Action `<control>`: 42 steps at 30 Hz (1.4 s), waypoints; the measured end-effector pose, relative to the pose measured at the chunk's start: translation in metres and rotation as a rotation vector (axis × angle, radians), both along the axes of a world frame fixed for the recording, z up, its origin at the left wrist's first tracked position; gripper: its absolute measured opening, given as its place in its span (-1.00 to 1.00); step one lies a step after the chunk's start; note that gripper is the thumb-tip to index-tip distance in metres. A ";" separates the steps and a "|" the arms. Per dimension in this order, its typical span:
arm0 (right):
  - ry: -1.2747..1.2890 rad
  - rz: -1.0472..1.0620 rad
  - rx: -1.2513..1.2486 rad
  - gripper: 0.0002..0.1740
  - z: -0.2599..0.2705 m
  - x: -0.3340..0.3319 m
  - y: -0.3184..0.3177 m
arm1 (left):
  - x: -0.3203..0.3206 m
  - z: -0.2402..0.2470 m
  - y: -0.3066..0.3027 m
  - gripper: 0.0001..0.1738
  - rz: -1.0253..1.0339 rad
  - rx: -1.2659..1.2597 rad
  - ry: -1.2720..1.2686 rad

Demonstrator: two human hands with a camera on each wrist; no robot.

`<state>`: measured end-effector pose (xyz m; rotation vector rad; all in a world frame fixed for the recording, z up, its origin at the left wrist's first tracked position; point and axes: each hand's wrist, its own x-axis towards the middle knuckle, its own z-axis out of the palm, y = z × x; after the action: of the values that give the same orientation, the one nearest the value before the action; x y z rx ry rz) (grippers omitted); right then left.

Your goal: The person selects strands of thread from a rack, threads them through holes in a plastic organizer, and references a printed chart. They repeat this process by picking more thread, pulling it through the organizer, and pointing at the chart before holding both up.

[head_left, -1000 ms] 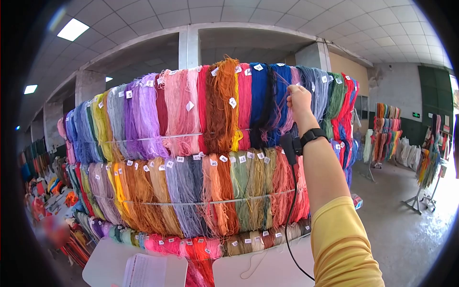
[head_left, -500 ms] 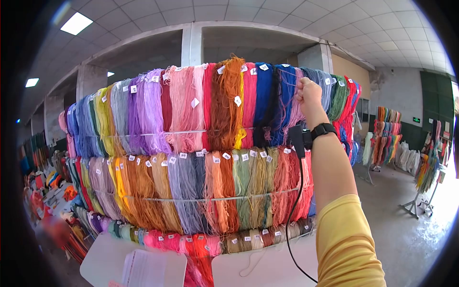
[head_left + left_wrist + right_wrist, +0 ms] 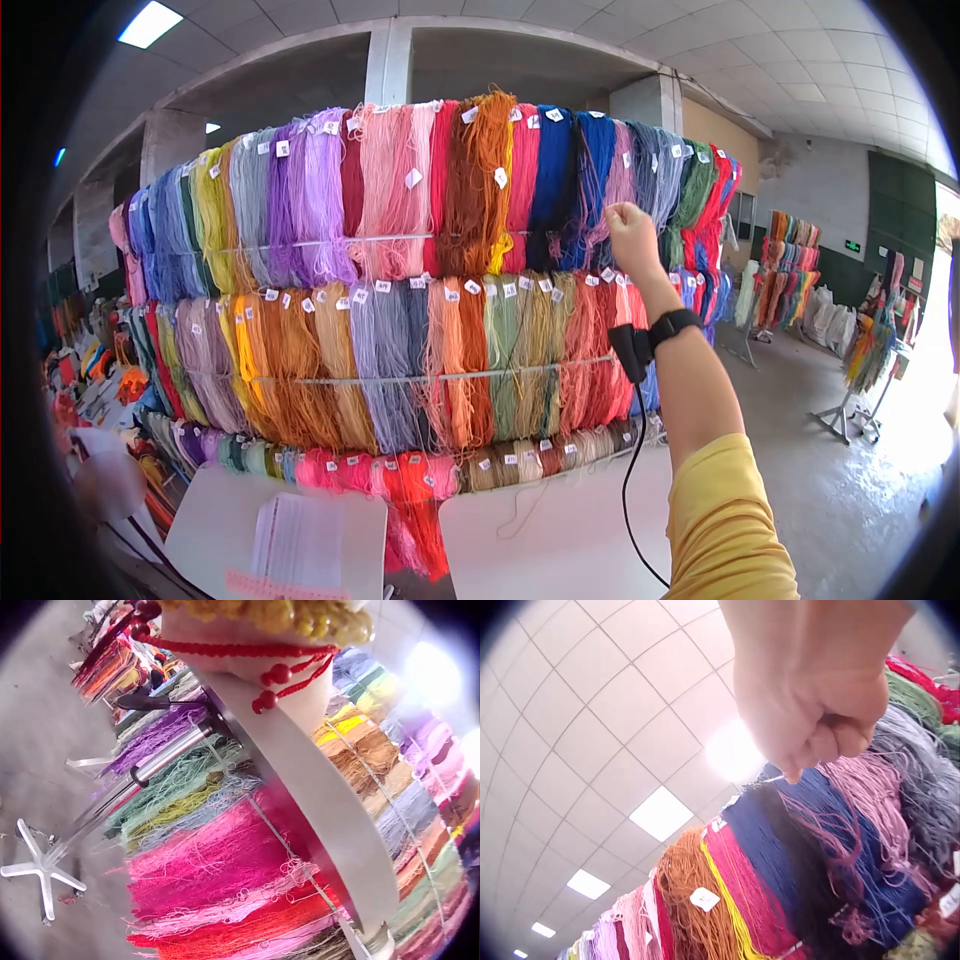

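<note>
Several skeins of dyed yarn, with small white tags, hang in rows on a rack. My right hand (image 3: 632, 240) is raised before the upper row, near a mauve skein (image 3: 620, 165). Seen by the right wrist camera, my right hand (image 3: 817, 697) has its fingers curled, pinching thin mauve strands (image 3: 840, 862) that trail over blue and black skeins (image 3: 780, 847). A red cord bracelet (image 3: 225, 649) and pale skin show at the top of the left wrist view, beside a white table edge (image 3: 322, 802); the left fingers are hidden.
A white table (image 3: 560, 530) stands in front of the rack, with printed sheets (image 3: 295, 540) on its left part. Smaller yarn racks (image 3: 790, 265) stand at the right. A black cable (image 3: 628, 480) hangs from my right wrist. At lower left is a blurred shape.
My right hand has moved down from the top of the upper row, after shifting slightly right. The head view has tilted, and the rack sits higher in it.
</note>
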<state>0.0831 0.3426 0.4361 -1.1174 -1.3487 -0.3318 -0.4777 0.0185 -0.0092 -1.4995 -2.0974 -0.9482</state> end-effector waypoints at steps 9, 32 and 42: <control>-0.384 0.159 -0.227 -0.84 -0.161 -0.203 -0.101 | -0.038 -0.014 -0.030 -0.51 -0.304 0.063 -0.249; -0.592 1.440 -0.824 -0.79 -0.288 -0.522 -0.304 | -0.136 0.157 -0.125 -0.83 -0.713 -0.338 -1.192; -0.919 0.780 -0.826 -0.44 -0.383 -0.549 -0.218 | -0.164 0.177 -0.168 -0.86 -0.716 -0.282 -1.311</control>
<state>-0.4662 0.1249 0.0529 -0.9815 -2.7682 0.3962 -0.6412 -0.1491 0.1682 -2.1509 -2.5001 -2.5121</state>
